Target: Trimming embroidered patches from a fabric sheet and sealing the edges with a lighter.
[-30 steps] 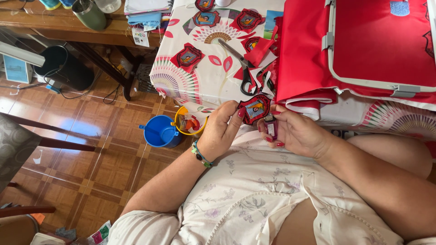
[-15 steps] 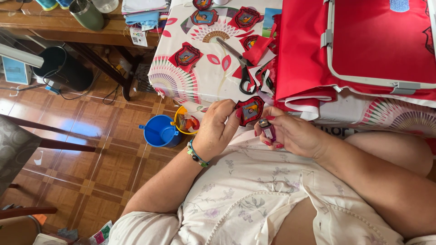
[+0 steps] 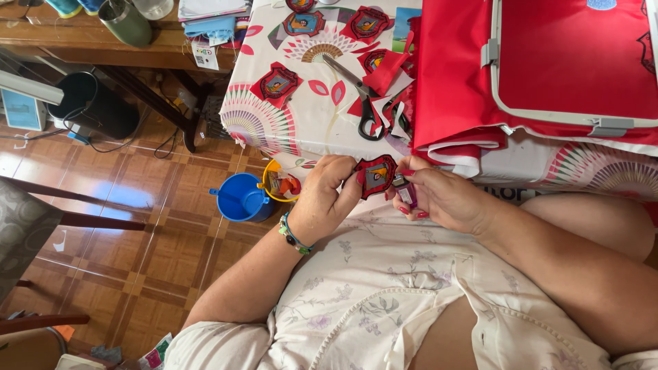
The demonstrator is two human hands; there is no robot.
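Since the earlier frames both hands had lifted slightly toward the table edge, and the patch sat higher between them. Left hand (image 3: 329,199) pinched the red shield-shaped patch (image 3: 375,175) by its left edge, thumb over the front. Right hand (image 3: 442,199) closed around a small purple lighter (image 3: 405,192), its top end just beside the patch's lower right edge; whether it touched, couldn't tell, and no flame was visible.

Counts: two hands, one held patch, one lighter. On the patterned tablecloth (image 3: 308,123) lay about five more loose patches (image 3: 277,82) of the same kind, one pair of black-handled scissors (image 3: 363,103), and a heap of red scraps (image 3: 394,75) beside the scissors. One red cloth (image 3: 459,75) was stretched in one grey embroidery frame (image 3: 562,120). On the floor stood two small buckets, one blue bucket (image 3: 240,200) and one yellow bucket (image 3: 277,185) touching it, plus one black bin (image 3: 92,103).

Hidden or cut off: patches at the top edge were cropped, so the count stayed rough. Lighter mostly covered by fingers. Yellow bucket partly behind the left hand and table overhang. Frame ran off the right side.

Patch looked like this: red border with scalloped shield outline, darker inner panel with a small multicoloured emblem, details too small to read. It was held upright, facing the camera, just below the table edge, above the person's lap.
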